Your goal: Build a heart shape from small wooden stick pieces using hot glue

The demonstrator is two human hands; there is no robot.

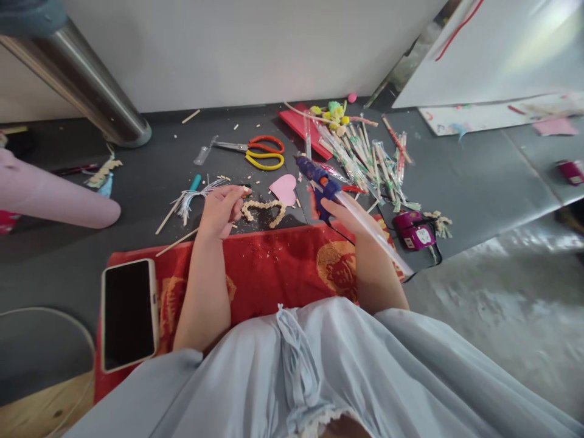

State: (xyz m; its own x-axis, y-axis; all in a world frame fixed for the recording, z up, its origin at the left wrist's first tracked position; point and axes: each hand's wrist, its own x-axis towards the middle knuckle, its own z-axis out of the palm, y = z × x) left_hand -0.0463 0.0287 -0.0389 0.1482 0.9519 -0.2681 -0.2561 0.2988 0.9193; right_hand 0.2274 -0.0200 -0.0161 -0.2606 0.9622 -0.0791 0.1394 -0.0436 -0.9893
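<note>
My right hand (335,210) is wrapped round the handle of a blue hot glue gun (314,173), its nozzle pointing up and left. A long clear glue stick (376,234) sticks out of its back end. My left hand (221,210) is closed in a pinch, with a small pale piece (246,190) at its fingertips. Just right of those fingers lies a bent, knobbly outline (264,207) built of small pale pieces. A pink paper heart (283,189) lies between the two hands. Tiny pale bits and crumbs are scattered around.
Scissors (267,152) with red and yellow handles lie behind the hands. Wrapped sticks (360,152) pile up at the back right, by a purple box (415,231). A phone (129,313) rests on the red towel (274,267). A metal table leg (98,85) stands at left.
</note>
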